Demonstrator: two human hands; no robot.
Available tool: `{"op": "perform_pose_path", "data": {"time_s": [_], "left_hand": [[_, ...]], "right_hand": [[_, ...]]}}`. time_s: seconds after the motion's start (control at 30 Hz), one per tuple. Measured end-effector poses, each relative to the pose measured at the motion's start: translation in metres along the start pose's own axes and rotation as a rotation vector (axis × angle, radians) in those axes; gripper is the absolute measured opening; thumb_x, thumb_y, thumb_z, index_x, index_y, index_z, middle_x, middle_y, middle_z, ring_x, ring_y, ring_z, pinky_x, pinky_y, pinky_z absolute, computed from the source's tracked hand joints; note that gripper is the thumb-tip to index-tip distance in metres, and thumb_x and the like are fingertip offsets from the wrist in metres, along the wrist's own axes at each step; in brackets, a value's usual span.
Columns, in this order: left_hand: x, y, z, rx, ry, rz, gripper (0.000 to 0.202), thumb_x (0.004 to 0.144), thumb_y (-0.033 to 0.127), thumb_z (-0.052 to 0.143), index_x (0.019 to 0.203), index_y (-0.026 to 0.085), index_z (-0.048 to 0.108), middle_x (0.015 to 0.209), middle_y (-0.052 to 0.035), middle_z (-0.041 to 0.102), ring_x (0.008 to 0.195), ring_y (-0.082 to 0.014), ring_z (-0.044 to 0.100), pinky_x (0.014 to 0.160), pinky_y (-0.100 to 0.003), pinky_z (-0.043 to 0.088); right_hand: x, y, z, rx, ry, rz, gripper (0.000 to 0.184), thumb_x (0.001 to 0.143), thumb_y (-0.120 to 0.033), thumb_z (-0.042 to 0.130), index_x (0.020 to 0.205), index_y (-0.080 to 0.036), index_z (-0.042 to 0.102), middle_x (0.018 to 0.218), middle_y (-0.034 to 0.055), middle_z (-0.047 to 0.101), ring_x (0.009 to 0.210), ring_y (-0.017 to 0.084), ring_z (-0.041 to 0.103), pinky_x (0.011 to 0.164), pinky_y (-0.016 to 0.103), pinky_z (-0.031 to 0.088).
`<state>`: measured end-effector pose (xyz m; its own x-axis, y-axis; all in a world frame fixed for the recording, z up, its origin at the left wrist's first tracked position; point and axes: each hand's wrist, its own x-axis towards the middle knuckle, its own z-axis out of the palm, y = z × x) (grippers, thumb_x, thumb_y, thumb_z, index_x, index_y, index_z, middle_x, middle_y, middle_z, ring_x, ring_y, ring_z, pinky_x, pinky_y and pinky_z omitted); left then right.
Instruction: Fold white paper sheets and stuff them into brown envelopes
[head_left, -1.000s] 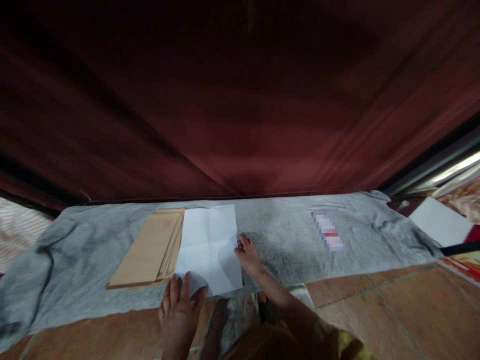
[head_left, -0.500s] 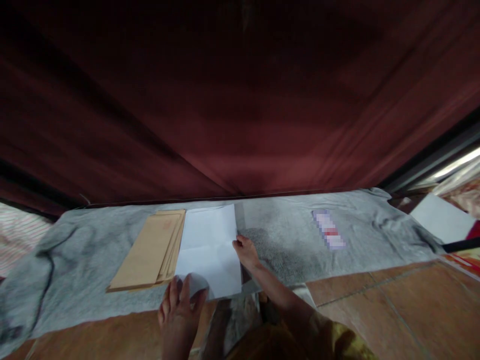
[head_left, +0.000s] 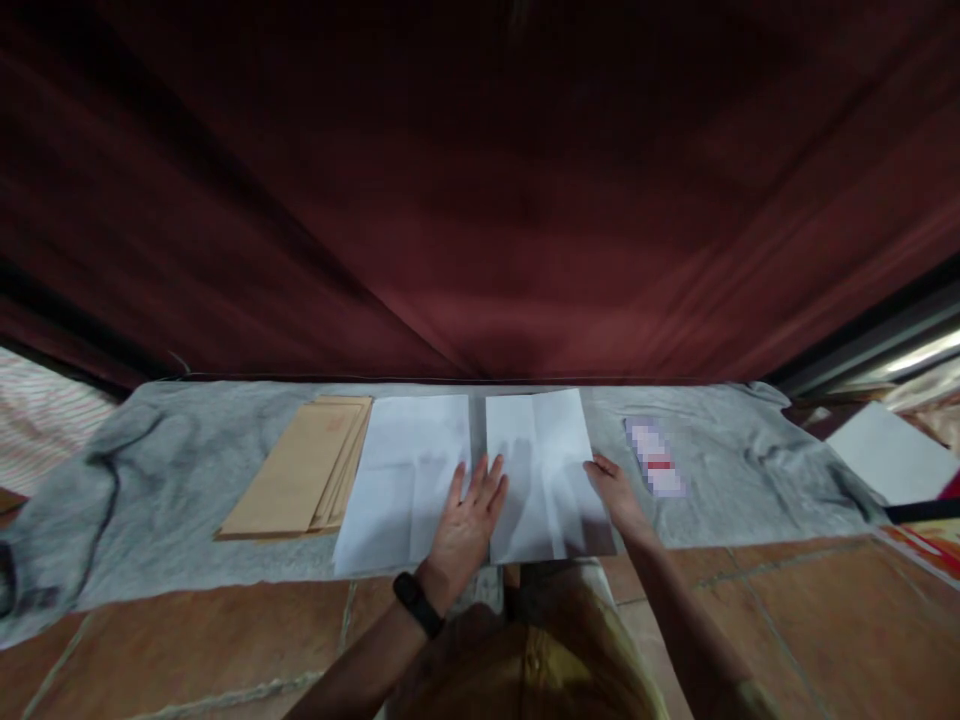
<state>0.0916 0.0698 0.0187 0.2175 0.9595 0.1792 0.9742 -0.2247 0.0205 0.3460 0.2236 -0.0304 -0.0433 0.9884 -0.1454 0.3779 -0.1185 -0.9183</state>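
Two white sheets of paper lie side by side on a grey cloth. The left paper sheet (head_left: 394, 450) shows faint creases. The right paper sheet (head_left: 540, 510) has a fold line down it and its right part is slightly raised. My left hand (head_left: 465, 525), with a dark band on the wrist, lies open with fingers apart across the gap between the sheets, its fingertips by the right sheet's left edge. Pinching that sheet's right edge is my right hand (head_left: 613, 490). Left of the papers is a fanned stack of brown envelopes (head_left: 292, 475).
The grey cloth (head_left: 720, 460) covers a low surface in front of a dark red fabric wall (head_left: 480, 250). A blurred-out pale slip with a red band (head_left: 656, 460) lies to the right. A white sheet (head_left: 892, 450) is at the far right. Tiled floor (head_left: 240, 650) runs along the near side.
My right hand has carried one paper sheet to the right, off the other sheet. My left hand has moved right from the lower left corner to between the two sheets.
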Motion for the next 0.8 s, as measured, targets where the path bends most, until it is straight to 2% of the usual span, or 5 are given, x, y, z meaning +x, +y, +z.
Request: {"op": "perform_pose_path", "data": {"time_s": [0.1, 0.2, 0.27, 0.47, 0.8], "left_hand": [[0.028, 0.019, 0.004, -0.033, -0.058, 0.131, 0.066, 0.087, 0.003, 0.04, 0.148, 0.028, 0.043, 0.164, -0.0041, 0.031, 0.154, -0.0233, 0.017, 0.124, -0.058, 0.025], [0.04, 0.029, 0.008, -0.09, -0.076, 0.157, 0.062, 0.086, 0.002, 0.037, 0.144, 0.022, 0.049, 0.161, -0.0078, 0.036, 0.153, -0.021, 0.016, 0.126, -0.055, 0.023], [0.043, 0.033, 0.008, -0.108, -0.094, 0.174, 0.059, 0.087, 0.003, 0.035, 0.141, 0.019, 0.052, 0.16, -0.0096, 0.039, 0.153, -0.0202, 0.014, 0.127, -0.052, 0.021], [0.043, 0.039, 0.006, -0.084, -0.228, 0.162, 0.062, 0.088, 0.003, 0.028, 0.139, 0.029, 0.052, 0.159, -0.0014, 0.042, 0.152, -0.0149, 0.015, 0.122, -0.053, 0.024], [0.044, 0.04, 0.009, -0.161, -0.276, 0.114, 0.061, 0.088, 0.002, 0.028, 0.135, 0.03, 0.055, 0.157, -0.0028, 0.043, 0.152, -0.0167, 0.015, 0.123, -0.057, 0.02]], "right_hand": [[-0.005, 0.014, -0.02, -0.041, 0.043, 0.003, 0.025, 0.07, -0.047, 0.052, 0.065, -0.024, 0.06, 0.053, -0.0027, 0.051, 0.051, 0.017, 0.045, 0.049, 0.028, 0.035], [-0.009, 0.025, -0.028, -0.076, 0.081, -0.004, 0.025, 0.071, -0.046, 0.052, 0.069, -0.024, 0.062, 0.055, -0.0031, 0.053, 0.054, 0.017, 0.047, 0.052, 0.028, 0.037], [-0.01, 0.029, -0.028, -0.09, 0.094, -0.012, 0.027, 0.071, -0.046, 0.051, 0.074, -0.022, 0.065, 0.059, -0.0023, 0.055, 0.057, 0.018, 0.049, 0.055, 0.029, 0.039], [-0.007, 0.032, -0.022, -0.115, 0.096, -0.037, 0.031, 0.072, -0.045, 0.054, 0.081, -0.019, 0.069, 0.066, 0.0011, 0.063, 0.067, 0.02, 0.055, 0.066, 0.031, 0.044], [0.003, 0.033, -0.01, -0.018, 0.133, -0.039, 0.035, 0.076, -0.045, 0.053, 0.084, -0.015, 0.07, 0.064, 0.0034, 0.065, 0.056, 0.018, 0.052, 0.055, 0.029, 0.043]]}}
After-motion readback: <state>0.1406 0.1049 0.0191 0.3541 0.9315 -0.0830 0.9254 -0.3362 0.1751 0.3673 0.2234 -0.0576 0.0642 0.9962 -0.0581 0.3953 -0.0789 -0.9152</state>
